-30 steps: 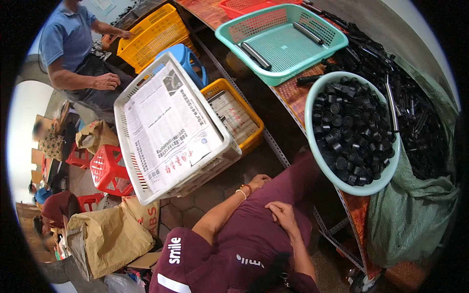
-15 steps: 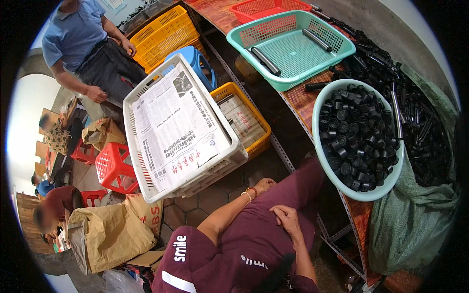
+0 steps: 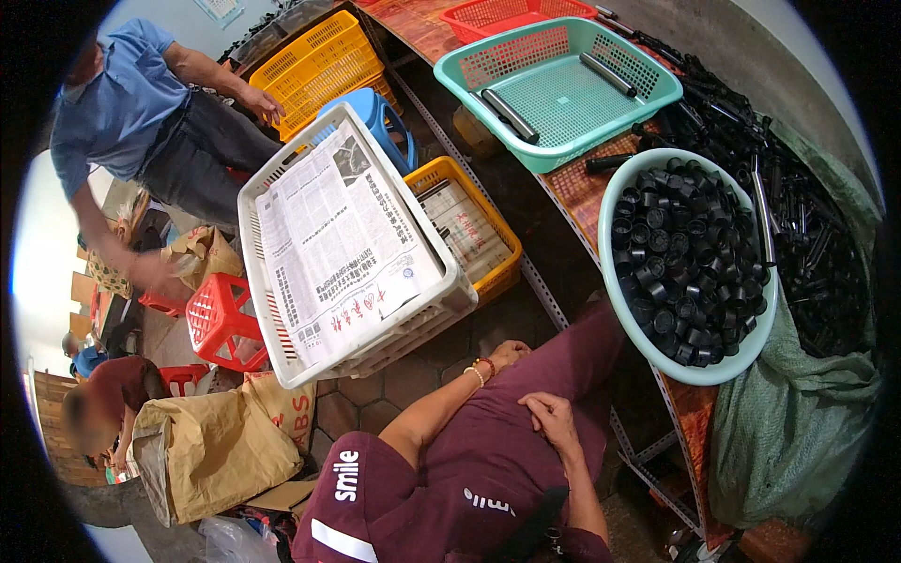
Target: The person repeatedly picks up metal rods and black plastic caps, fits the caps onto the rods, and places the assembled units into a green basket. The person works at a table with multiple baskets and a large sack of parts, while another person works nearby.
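My left hand, with two beaded bracelets at its wrist, rests on my maroon-trousered thigh. Its loosely bent fingers hold nothing that I can see. My right hand lies further back on the same lap, fingers apart and slightly curled, also without anything visible in it. Ahead of my left hand stands a white plastic crate lined with printed newspaper. To the right of my hands, a pale green oval basin full of short black cylindrical caps sits on the table.
A turquoise basket holding a few dark tubes, a red basket and piled black tubes occupy the table. Yellow crates, a blue stool, a red stool, sacks and a person in blue stand around.
The person in blue has shifted to the left, one arm swinging and blurred, the other hand raised nearer the yellow crates. My hands have stayed in place on my lap.
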The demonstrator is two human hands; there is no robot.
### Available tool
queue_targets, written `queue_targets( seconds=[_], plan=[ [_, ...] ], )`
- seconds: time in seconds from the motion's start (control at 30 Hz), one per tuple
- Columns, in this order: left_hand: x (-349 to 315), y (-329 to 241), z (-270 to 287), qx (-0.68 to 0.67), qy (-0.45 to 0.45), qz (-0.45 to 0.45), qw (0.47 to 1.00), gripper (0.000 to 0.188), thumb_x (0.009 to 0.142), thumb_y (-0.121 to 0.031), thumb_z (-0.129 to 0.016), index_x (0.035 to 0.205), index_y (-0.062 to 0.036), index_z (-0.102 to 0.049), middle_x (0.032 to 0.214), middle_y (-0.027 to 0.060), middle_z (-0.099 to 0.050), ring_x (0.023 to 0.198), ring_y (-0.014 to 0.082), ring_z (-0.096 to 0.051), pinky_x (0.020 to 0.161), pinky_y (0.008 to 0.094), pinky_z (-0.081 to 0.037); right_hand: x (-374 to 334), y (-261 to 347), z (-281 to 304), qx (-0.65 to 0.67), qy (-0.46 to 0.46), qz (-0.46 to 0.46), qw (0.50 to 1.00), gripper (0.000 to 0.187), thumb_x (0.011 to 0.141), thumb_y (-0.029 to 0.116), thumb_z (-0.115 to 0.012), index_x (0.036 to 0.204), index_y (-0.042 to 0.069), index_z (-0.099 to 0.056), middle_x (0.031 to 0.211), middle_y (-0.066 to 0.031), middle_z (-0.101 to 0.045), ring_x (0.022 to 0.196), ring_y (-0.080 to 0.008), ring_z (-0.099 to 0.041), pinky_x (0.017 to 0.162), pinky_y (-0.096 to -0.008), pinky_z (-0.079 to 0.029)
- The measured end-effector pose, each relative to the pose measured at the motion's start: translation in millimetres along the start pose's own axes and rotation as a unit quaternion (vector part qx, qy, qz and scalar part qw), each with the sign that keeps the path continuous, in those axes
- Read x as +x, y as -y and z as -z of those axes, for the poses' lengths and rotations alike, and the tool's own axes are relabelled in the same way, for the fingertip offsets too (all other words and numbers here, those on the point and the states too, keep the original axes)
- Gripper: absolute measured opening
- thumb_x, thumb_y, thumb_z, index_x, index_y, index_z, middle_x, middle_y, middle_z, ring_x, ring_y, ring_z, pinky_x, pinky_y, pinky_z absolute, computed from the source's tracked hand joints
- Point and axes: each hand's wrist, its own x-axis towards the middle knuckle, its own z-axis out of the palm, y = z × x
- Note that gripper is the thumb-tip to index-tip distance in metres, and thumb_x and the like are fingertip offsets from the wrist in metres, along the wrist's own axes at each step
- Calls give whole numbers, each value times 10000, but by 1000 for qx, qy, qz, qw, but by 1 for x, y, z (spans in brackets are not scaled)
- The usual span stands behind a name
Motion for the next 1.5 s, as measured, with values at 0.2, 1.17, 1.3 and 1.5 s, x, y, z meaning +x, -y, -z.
queue_targets(
  seconds=[0.2, 1.17, 1.3, 1.5],
  plan=[
    [2, 6, 0, -10, -2, -3, 1000, 332, 868, -265, -559, 1069, -2, -588, 976, 72, -618, 876, 154, -558, 768, 277, -446, 0, 1, -1, -3, 4, -5, 1000, 171, 874, 144, -550, 888, 19, -665, 600, 15, -543, 499, -49, -450, 466, -216, -359],
    [5, 6, 1, 24, -15, -4, 1000, 302, 878, -234, -538, 1071, -10, -600, 1003, 83, -621, 909, 161, -560, 794, 290, -449, 0, -1, -1, -1, 0, 2, 1000, 173, 876, 160, -551, 892, 33, -667, 557, 25, -505, 480, -41, -425, 444, -208, -328],
    [5, 10, 3, 22, -2, -11, 1000, 303, 878, -229, -529, 1074, -7, -595, 1022, 87, -613, 910, 162, -562, 790, 279, -450, -3, 3, -1, -7, 3, -13, 1000, 170, 877, 147, -550, 900, 24, -666, 579, 22, -517, 502, -44, -436, 467, -217, -350],
    [-47, -4, 22, -35, -30, 17, 999, 273, 891, -215, -511, 1061, -19, -592, 975, 73, -603, 844, 150, -560, 747, 285, -460, -2, -2, 1, 3, -3, 10, 1000, 174, 877, 145, -548, 899, 18, -665, 585, 21, -525, 502, -39, -440, 464, -217, -352]
  ],
)
